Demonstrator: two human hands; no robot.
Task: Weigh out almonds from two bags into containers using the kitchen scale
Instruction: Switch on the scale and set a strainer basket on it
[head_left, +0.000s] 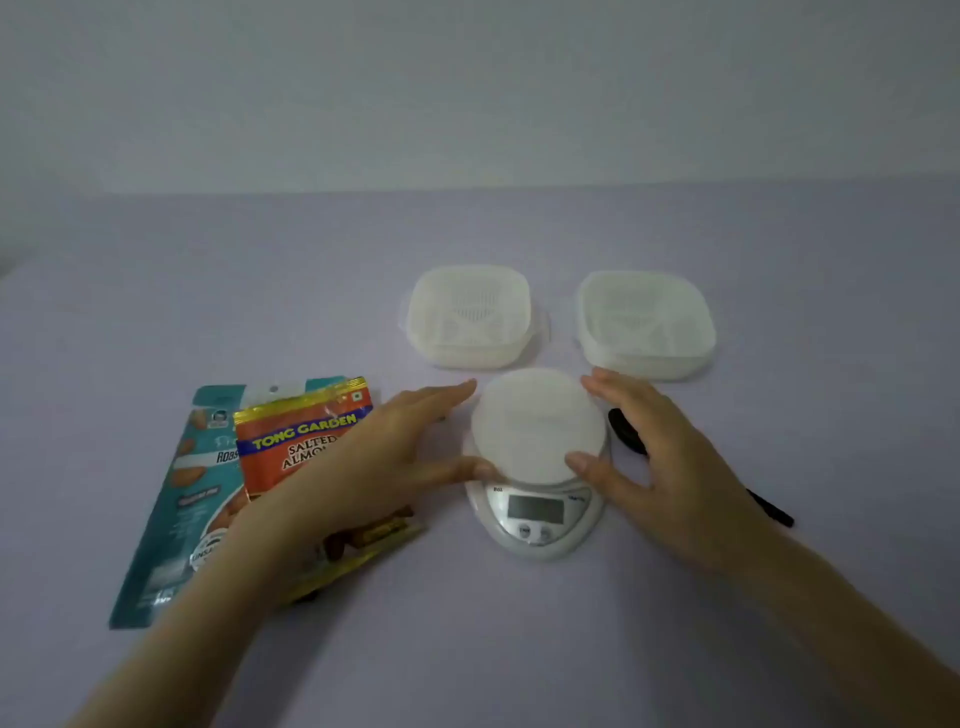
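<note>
Surface: a pale lavender table (519, 649), matte and evenly lit. Behind it is a plain grey-white wall (467, 78).

Layout, taking the kitchen scale (535, 512) as centre:
- 9 o'clock: a teal almond bag (171, 519) lies flat. An orange bag (304, 436) printed "Tong Garden Salted Almonds" lies over its right side.
- 11 o'clock: a translucent white square container (470, 317), lid on.
- Centre: the scale is white and silver, with a round white platform (535, 426). Its display faces the person at 6 o'clock, and the reading is not legible. Nothing rests on the platform.
- 1 o'clock: a second matching container (647, 325), lid on and well apart from the first.
- 3 o'clock: a black spoon-like utensil (627, 428) lies flat, its middle hidden behind the right hand.

Hand pose:
- The left hand (363, 462) reaches in over the two bags. Its fingers are straight, held together and pointing towards 1 o'clock. The thumb touches the platform rim at about 8 o'clock. The hand is wide and holds nothing.
- The right hand (654, 447) mirrors it. Its fingers are straight and slightly spread, lying along the platform's 2 o'clock edge. The thumb tip rests on the rim at about 4 o'clock. It is also wide and grips nothing.

The two hands flank the platform.
</note>
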